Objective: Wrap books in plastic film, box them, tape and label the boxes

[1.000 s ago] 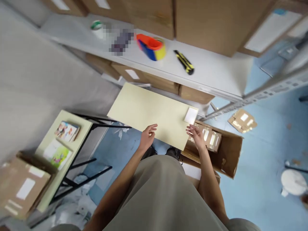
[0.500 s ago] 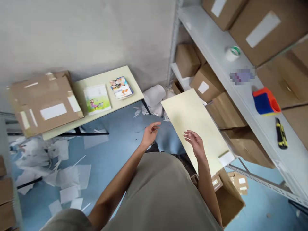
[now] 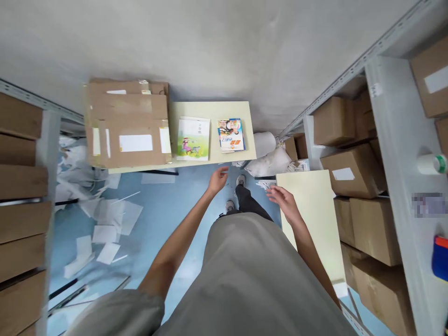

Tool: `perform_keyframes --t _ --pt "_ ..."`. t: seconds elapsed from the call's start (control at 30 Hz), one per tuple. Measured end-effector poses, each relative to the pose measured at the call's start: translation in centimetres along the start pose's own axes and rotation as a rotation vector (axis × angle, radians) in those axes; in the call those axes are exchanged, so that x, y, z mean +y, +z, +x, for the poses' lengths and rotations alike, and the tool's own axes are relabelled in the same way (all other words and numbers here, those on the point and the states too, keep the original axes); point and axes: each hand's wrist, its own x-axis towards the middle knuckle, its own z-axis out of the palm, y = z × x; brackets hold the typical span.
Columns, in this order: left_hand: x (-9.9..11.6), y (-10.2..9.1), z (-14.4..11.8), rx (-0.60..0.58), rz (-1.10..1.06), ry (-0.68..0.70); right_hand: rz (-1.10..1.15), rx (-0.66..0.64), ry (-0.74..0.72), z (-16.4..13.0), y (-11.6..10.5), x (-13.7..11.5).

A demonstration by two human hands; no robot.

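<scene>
My left hand [image 3: 217, 179] hangs in the air with fingers loosely apart, holding nothing, just in front of the near edge of a pale yellow table [image 3: 210, 108]. On that table lie a green picture book [image 3: 193, 138], a colourful booklet [image 3: 230, 134] and a taped cardboard box [image 3: 128, 123]. My right hand [image 3: 285, 202] is open and empty too, hovering at the left edge of a second pale yellow tabletop [image 3: 313, 214]. My feet [image 3: 235, 193] show on the blue floor between the two hands.
Metal shelving [image 3: 395, 154] on the right carries brown cartons [image 3: 353, 175], a tape roll [image 3: 432, 164] and a red and blue dispenser [image 3: 441, 258]. More cartons [image 3: 21, 196] stand on a rack at the left. Loose white paper [image 3: 105, 224] litters the floor.
My view has swung left from the shelf toward the table with the books, which is straight ahead now. Both hands stay open and empty, and I have stepped closer.
</scene>
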Motion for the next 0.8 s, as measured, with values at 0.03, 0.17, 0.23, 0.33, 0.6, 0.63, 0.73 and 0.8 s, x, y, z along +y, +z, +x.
perform_keyframes --t 0.03,0.17,0.23,0.33,0.6,0.63,0.73,0.8 --pt "0.4 -0.4 1.2 0.024 -0.004 0.003 -0.015 -0.037 -0.004 2.7 0.9 -0.4" --pt "2.4 -2.0 5.2 0.105 0.032 -0.023 -0.136 -0.179 0.007 14.3 5.8 -2.6" --pt "3.6 -2.7 7.3 0.138 0.071 -0.052 -0.280 -0.206 -0.011 19.8 8.5 -4.0" --pt "4.9 -3.4 11.1 0.162 0.136 -0.077 -0.542 -0.192 -0.087 26.2 12.1 -5.9" --pt "4.3 1.1 15.8 -0.011 0.435 0.077 -0.911 -0.021 0.030 31.2 17.2 -5.5" --pt "4.1 1.8 15.5 -0.047 0.451 0.096 -0.906 0.003 0.043 31.1 17.4 -5.0" --pt "3.7 3.0 14.5 -0.155 0.507 0.135 -0.850 0.101 0.092 30.8 17.9 -3.9" --pt "3.8 2.7 14.4 -0.234 0.529 0.153 -0.805 0.161 0.142 30.7 18.2 -3.5"
